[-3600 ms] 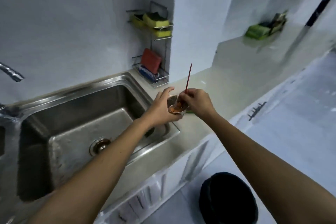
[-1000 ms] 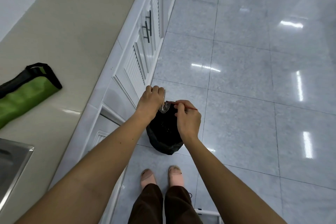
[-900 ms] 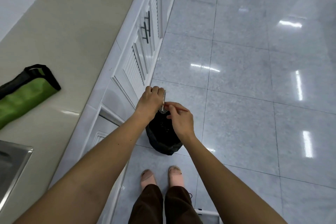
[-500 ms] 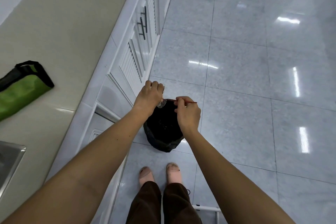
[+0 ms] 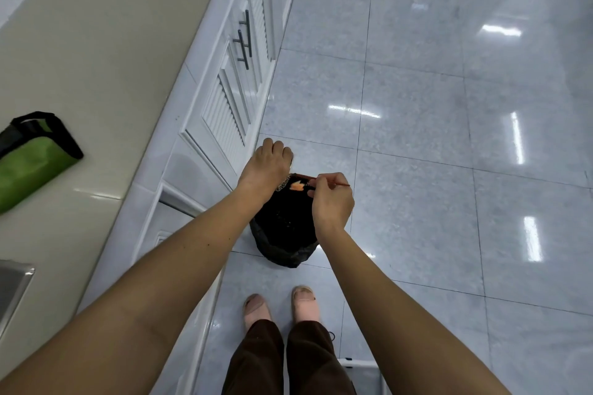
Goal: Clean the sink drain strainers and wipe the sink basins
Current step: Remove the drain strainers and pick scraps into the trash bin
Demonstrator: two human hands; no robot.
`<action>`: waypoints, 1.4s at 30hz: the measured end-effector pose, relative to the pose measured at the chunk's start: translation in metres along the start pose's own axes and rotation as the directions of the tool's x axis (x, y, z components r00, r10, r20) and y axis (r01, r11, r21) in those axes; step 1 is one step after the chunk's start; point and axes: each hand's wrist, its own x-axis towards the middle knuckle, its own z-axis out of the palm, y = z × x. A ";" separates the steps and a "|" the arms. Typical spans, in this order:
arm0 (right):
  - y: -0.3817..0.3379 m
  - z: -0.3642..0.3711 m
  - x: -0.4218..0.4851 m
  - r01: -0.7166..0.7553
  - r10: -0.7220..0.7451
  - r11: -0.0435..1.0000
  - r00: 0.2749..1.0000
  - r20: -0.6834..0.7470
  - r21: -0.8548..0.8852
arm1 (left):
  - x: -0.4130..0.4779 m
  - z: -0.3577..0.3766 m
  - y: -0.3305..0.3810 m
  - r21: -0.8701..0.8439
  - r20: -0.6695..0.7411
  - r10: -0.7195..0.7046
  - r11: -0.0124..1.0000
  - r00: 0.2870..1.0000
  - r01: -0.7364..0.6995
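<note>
My left hand [image 5: 266,167] grips the metal drain strainer [image 5: 284,184] tipped over a black-lined bin [image 5: 285,231] on the floor; the hand hides most of the strainer. My right hand [image 5: 330,199] pinches a thin red stick [image 5: 340,184] whose tip reaches to the strainer. Orange food scraps [image 5: 296,186] show between the two hands, above the bin's mouth. A corner of the steel sink [image 5: 12,285] appears at the lower left edge.
The beige counter [image 5: 96,58] runs along the left with a green and black bag [image 5: 32,160] on it. White louvred cabinet doors [image 5: 231,99] with bar handles face the grey tiled floor [image 5: 449,138]. My feet [image 5: 279,305] stand just behind the bin.
I have turned from the sink to the bin on the floor. Over the last second my right hand keeps working the stick at the strainer, and orange scraps now show between my hands.
</note>
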 end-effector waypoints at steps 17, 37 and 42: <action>0.001 -0.009 0.001 -0.055 0.044 0.994 0.993 0.109 0.092 | 0.002 -0.005 -0.009 0.003 -0.188 0.168 0.985 0.968 -0.171; -0.061 -0.015 0.075 0.614 -0.426 0.733 0.751 0.504 -0.295 | 0.004 0.008 -0.034 -0.861 0.052 -0.258 0.477 0.965 0.174; -0.068 -0.013 0.075 0.568 -0.392 0.746 0.797 0.460 -0.348 | 0.012 0.011 -0.038 -0.726 -0.051 -0.256 0.674 0.965 0.140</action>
